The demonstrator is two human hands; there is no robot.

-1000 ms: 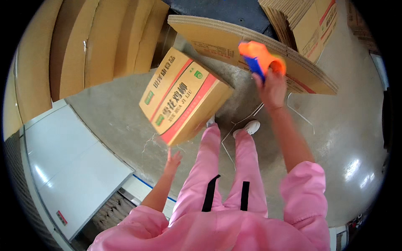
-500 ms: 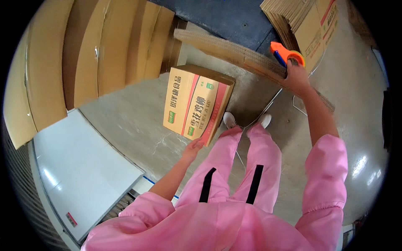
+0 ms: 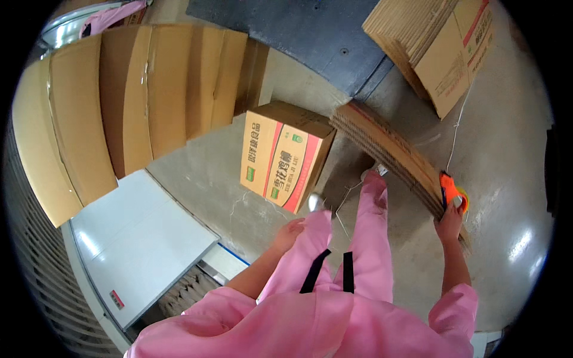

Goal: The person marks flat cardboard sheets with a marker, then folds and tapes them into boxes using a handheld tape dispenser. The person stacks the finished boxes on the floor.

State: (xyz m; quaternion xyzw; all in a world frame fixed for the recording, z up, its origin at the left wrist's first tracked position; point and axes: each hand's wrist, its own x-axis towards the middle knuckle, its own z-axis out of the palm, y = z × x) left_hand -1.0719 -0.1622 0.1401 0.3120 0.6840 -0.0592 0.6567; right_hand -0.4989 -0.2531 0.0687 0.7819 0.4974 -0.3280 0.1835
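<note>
My right hand is closed around an orange tape dispenser with a yellowish roll. The same hand lies against the near end of a bundle of flattened cartons, which slants across the floor; whether it also grips the bundle is hidden. My left hand holds nothing, its fingers loosely extended beside my left knee. Just beyond it stands a closed cardboard box with red bands and green marks, apart from the hand. The bundle's far end comes close to the box's right side.
Tall brown cardboard sheets stand at the left, beside a white panel. A dark mat lies at the far side. More flattened cartons stand far right, with a white cord nearby. A pink sleeve shows far left.
My left hand has left the box's near corner and come back to my knee. My right hand, with the dispenser, and the carton bundle have come nearer and to the right.
</note>
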